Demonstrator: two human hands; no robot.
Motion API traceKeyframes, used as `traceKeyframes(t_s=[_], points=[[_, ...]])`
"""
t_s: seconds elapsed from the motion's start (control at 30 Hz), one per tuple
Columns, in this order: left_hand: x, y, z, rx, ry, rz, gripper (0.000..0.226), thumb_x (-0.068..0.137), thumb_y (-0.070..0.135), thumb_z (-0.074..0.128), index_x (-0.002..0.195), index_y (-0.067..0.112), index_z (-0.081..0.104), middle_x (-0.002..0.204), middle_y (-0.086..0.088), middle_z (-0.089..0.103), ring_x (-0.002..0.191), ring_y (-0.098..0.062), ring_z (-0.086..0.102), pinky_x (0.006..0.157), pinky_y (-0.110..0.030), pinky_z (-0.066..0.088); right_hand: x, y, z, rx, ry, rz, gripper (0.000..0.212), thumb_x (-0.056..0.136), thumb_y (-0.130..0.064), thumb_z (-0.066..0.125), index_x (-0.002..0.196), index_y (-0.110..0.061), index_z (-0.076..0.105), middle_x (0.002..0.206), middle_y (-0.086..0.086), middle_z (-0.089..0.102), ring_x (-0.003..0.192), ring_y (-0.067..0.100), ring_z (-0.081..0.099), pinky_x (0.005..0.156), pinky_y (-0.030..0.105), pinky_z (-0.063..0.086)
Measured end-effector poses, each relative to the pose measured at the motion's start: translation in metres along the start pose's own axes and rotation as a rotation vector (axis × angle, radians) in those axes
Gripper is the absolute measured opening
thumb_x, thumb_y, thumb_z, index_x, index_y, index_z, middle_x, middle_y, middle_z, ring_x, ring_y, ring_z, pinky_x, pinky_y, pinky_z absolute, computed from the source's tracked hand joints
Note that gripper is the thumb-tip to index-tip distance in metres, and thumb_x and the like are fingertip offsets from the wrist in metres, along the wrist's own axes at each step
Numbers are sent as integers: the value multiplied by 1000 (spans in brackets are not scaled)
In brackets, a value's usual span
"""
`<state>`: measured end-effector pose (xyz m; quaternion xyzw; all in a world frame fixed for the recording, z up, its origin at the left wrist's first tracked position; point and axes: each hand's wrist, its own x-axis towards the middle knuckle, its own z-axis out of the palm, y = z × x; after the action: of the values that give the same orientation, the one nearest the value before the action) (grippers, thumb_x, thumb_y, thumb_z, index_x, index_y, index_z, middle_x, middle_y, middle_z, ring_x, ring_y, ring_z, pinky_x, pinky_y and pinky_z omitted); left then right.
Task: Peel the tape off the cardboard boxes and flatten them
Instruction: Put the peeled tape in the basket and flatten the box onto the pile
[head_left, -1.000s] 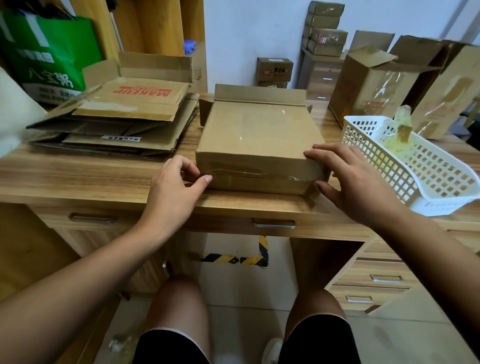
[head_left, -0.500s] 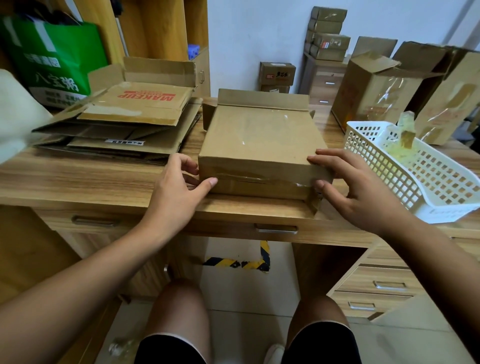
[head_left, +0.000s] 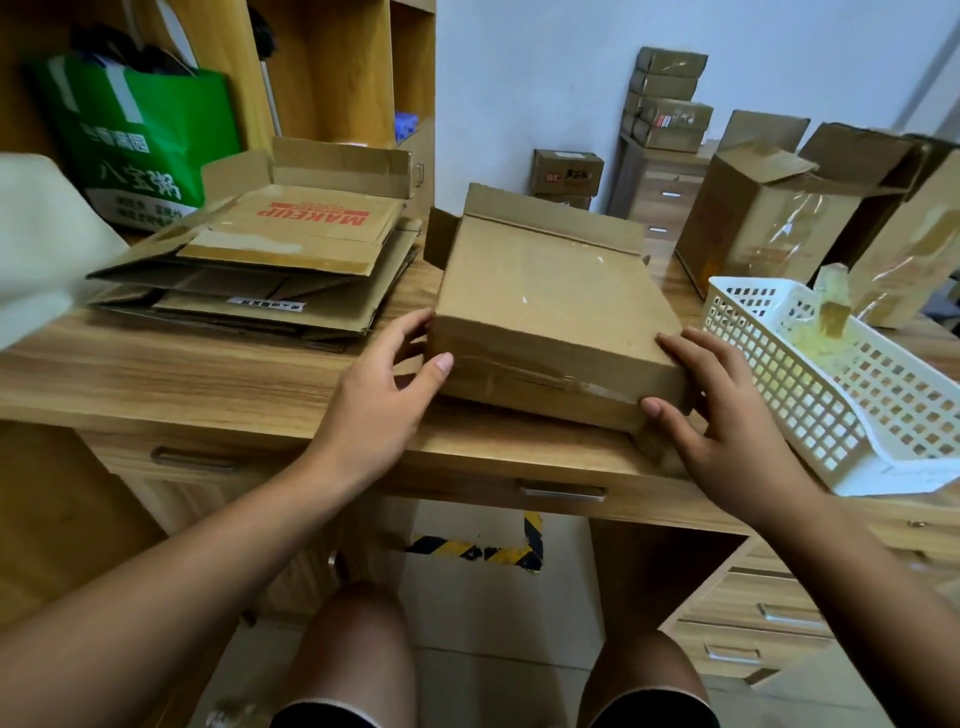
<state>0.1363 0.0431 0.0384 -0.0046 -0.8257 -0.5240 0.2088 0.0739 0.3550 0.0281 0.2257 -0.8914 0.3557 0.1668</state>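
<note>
A flat brown cardboard box (head_left: 550, 306) is laid at a slight angle near the front edge of the surface (head_left: 208, 374), with its far flaps opened upward. A strip of clear tape (head_left: 530, 376) is run along its near face, wrinkled and possibly lifting at the right end. To the left, flattened boxes (head_left: 270, 275) are stacked (the top one printed MAKEUP). At the far right, upright boxes (head_left: 763, 228) are stood, glossy tape across them.

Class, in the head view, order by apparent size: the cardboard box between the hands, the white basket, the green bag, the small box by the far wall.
1. cardboard box and white basket: alike, basket cut off at the edge, unranked.
2. green bag.
3. small box, though farthest away.
</note>
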Motion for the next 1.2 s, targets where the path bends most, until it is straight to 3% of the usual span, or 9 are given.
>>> traceKeyframes(t_s=[0.1, 0.2, 0.37, 0.6, 0.7, 0.83, 0.97, 1.07, 1.2], points=[[7, 17, 0, -42, 13, 109, 48, 100, 28, 58, 145, 31, 44, 135, 18, 54, 127, 8, 48, 96, -12, 45, -3, -2, -2, 55, 32, 52, 74, 86, -49, 57, 154, -27, 37, 151, -10, 31, 142, 9, 34, 113, 30, 42], [17, 36, -2, -73, 37, 235, 47, 97, 26, 60, 142, 29, 44, 139, 15, 52, 132, 1, 47, 109, -30, 43, -9, -8, 0, 137, 20, 106, 75, 86, -47, 59, 155, -32, 33, 146, -18, 32, 131, -9, 36, 93, 3, 40], [34, 76, -2, -132, 17, 429, 45, 96, 14, 60, 139, 18, 47, 144, 4, 52, 136, -11, 47, 111, -36, 43, -17, -21, 12, 315, -22, 159, 70, 87, -49, 59, 152, -46, 31, 146, -32, 39, 136, -16, 35, 107, 19, 39], [44, 115, 8, 120, -56, 676, 45, 95, 20, 61, 138, 17, 51, 147, 8, 48, 142, -11, 39, 113, -43, 40, -10, -45, 28, 455, -239, 187, 52, 102, -14, 58, 139, -49, 45, 132, -34, 59, 126, -9, 53, 111, 24, 43], [47, 121, 15, 115, -116, 699, 52, 95, 15, 60, 144, 15, 45, 154, 6, 42, 146, -7, 32, 119, -38, 33, -7, -50, 28, 534, -255, 190, 53, 102, -6, 56, 138, -44, 45, 131, -35, 59, 127, -10, 52, 109, 15, 40], [48, 122, 25, 67, -193, 660, 66, 97, 12, 62, 154, 16, 29, 161, 10, 29, 147, -4, 29, 119, -34, 33, -9, -53, 33, 507, -284, 193, 54, 99, -20, 61, 142, -46, 43, 133, -25, 62, 129, -3, 54, 114, 32, 42], [47, 107, 29, 222, -227, 584, 67, 98, 44, 57, 155, 39, 22, 158, 32, 22, 142, 11, 27, 117, -25, 33, -8, -50, 19, 515, -355, 217, 53, 99, -18, 61, 142, -45, 45, 137, -19, 62, 129, 1, 55, 114, 37, 43], [46, 97, 29, 269, -285, 564, 66, 96, 53, 50, 154, 43, 22, 158, 33, 20, 144, 9, 25, 117, -32, 33, 1, -47, -5, 816, -160, 328, 65, 99, 12, 45, 145, -33, 44, 140, -4, 62, 125, 12, 63, 110, 39, 49], [46, 93, 31, 300, -353, 562, 63, 94, 59, 45, 152, 48, 23, 157, 36, 20, 144, 6, 28, 111, -26, 34, 10, -46, -38, 1300, 94, 389, 91, 83, 27, 28, 148, -34, 46, 140, 3, 62, 121, 30, 66, 98, 50, 55]])
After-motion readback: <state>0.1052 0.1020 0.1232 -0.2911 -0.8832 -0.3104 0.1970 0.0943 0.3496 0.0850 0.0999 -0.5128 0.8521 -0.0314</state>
